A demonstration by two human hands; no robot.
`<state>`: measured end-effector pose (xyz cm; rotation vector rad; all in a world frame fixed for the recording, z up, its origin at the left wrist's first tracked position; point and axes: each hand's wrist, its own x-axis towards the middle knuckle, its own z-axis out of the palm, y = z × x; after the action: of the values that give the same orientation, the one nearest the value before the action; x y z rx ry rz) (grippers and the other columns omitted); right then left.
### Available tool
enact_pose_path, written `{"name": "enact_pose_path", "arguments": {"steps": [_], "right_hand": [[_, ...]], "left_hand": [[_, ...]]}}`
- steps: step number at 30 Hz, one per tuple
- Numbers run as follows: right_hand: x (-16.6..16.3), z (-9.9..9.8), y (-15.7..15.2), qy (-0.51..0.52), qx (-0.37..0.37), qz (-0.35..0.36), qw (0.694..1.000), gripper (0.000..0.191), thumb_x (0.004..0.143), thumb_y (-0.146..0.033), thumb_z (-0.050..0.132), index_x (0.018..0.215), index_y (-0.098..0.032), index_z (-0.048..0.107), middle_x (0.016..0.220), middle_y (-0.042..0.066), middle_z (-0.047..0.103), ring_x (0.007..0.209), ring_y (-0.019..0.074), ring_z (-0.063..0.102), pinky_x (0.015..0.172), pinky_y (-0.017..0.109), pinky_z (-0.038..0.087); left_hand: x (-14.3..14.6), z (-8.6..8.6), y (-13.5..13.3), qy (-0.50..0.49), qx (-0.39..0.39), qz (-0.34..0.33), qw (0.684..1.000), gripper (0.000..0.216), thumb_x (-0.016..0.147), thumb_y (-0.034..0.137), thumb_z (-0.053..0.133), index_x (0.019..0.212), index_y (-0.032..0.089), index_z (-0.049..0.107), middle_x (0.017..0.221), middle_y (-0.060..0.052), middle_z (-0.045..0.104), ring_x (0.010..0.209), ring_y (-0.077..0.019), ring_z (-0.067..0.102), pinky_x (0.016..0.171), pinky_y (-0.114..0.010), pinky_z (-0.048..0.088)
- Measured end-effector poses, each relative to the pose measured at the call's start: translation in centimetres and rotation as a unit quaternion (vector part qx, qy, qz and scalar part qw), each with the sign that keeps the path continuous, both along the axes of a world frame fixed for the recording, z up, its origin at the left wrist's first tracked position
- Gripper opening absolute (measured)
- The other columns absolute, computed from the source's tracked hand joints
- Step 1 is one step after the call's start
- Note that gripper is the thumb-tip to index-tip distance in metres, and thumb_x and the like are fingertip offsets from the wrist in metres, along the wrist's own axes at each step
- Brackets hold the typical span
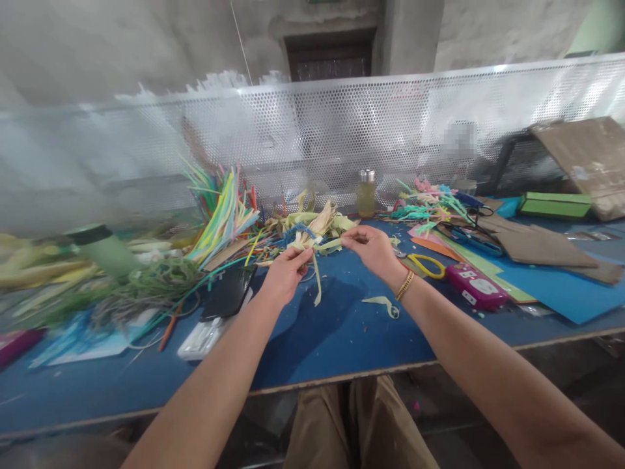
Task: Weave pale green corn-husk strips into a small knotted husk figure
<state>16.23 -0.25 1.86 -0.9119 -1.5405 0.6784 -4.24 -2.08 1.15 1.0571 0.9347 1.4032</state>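
My left hand [289,272] is closed, its thumb and finger pinching a pale green strip of what looks like corn husk [330,245]. One piece of the strip hangs down below the fingers. The strip's other part runs across to my right hand [370,250], which grips it between thumb and fingertips. Just behind my left fingertips are a fuzzy blue pipe cleaner [299,229] and a pale fanned husk bundle [323,223]; whether they are joined to the held strip I cannot tell. A loose husk scrap [383,301] lies on the blue table [312,345] below my right hand.
Left of my hands stand many coloured pipe cleaners [222,215], with a black phone [228,293] and a green tumbler [105,251]. To the right lie yellow-handled scissors [427,266], a magenta case [476,286], and coloured paper [551,286]. A small bottle [366,195] stands behind.
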Motion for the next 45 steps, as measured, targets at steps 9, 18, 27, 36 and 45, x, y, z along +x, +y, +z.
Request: {"name": "enact_pose_path", "arguments": {"steps": [9, 18, 27, 36, 45], "right_hand": [[0.2, -0.7, 0.5, -0.081, -0.083, -0.018, 0.993, 0.018, 0.076, -0.037, 0.069, 0.068, -0.021, 0.069, 0.07, 0.005, 0.072, 0.063, 0.017, 0.063, 0.063, 0.031, 0.047], [0.2, -1.5, 0.9, -0.132, -0.098, 0.005, 0.986, 0.015, 0.076, -0.032, 0.068, 0.073, -0.017, 0.068, 0.069, 0.002, 0.068, 0.061, 0.0123, 0.056, 0.06, 0.025, 0.042], [0.3, -2.0, 1.5, -0.137, -0.127, -0.012, 0.982, 0.016, 0.074, -0.033, 0.069, 0.074, -0.017, 0.07, 0.068, 0.001, 0.067, 0.056, 0.0105, 0.051, 0.056, 0.024, 0.038], [0.6, -2.1, 2.0, -0.137, -0.127, -0.045, 0.981, 0.022, 0.075, -0.038, 0.07, 0.07, -0.018, 0.069, 0.062, 0.002, 0.065, 0.055, 0.0119, 0.052, 0.055, 0.025, 0.039], [0.8, -1.3, 1.4, -0.115, -0.11, -0.124, 0.979, 0.034, 0.078, -0.05, 0.063, 0.066, -0.017, 0.064, 0.062, 0.001, 0.062, 0.054, 0.0114, 0.05, 0.053, 0.026, 0.035]], "left_hand": [[-1.0, -1.1, 1.5, 0.062, 0.038, 0.057, 0.996, 0.032, 0.058, 0.034, 0.086, 0.076, 0.016, 0.068, 0.068, 0.001, 0.061, 0.058, -0.0083, 0.049, 0.052, -0.02, 0.034], [-0.8, -1.1, 1.4, 0.019, 0.027, 0.025, 0.999, 0.038, 0.054, 0.025, 0.086, 0.089, 0.017, 0.073, 0.069, 0.002, 0.062, 0.057, -0.0072, 0.049, 0.053, -0.02, 0.036], [-0.7, -0.9, 1.2, -0.049, -0.012, -0.007, 0.999, 0.032, 0.057, 0.016, 0.085, 0.087, 0.013, 0.074, 0.067, 0.0, 0.063, 0.056, -0.0069, 0.052, 0.05, -0.019, 0.041], [-0.7, -0.3, 1.0, -0.073, -0.071, -0.023, 0.995, 0.013, 0.068, 0.01, 0.079, 0.079, 0.01, 0.07, 0.068, -0.003, 0.065, 0.055, -0.0069, 0.056, 0.045, -0.015, 0.042], [-0.7, 0.1, 0.5, -0.073, -0.093, -0.047, 0.992, 0.012, 0.072, 0.014, 0.077, 0.081, 0.013, 0.069, 0.072, -0.001, 0.064, 0.057, -0.0063, 0.057, 0.048, -0.014, 0.044]]}}
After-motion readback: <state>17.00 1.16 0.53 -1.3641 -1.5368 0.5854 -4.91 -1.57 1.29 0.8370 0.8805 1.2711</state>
